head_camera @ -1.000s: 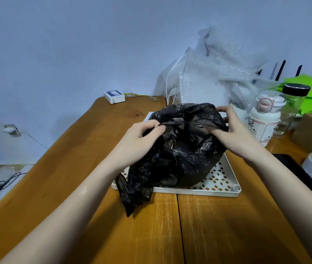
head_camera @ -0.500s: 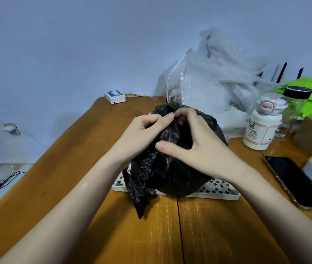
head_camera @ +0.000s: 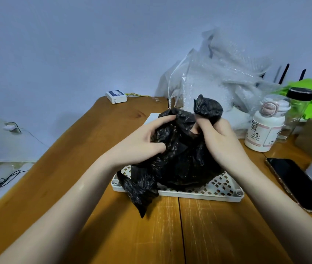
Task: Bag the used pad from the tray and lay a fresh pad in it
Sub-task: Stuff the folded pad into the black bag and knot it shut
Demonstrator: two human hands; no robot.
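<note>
The crumpled black plastic bag (head_camera: pixel 180 155) sits on the white perforated plastic tray (head_camera: pixel 216 189) near the middle of the wooden bench (head_camera: pixel 56 178), one corner hanging over the tray's near-left edge. The left hand (head_camera: pixel 141 141) grips the bag's left side with curled fingers. The right hand (head_camera: pixel 220 138) pinches a gathered tuft at the top right, standing upward. The bag's mouth lies between both hands, so tying looks equally reachable. The used pad is presumably inside; I cannot tell. No fresh pad is identifiable.
</note>
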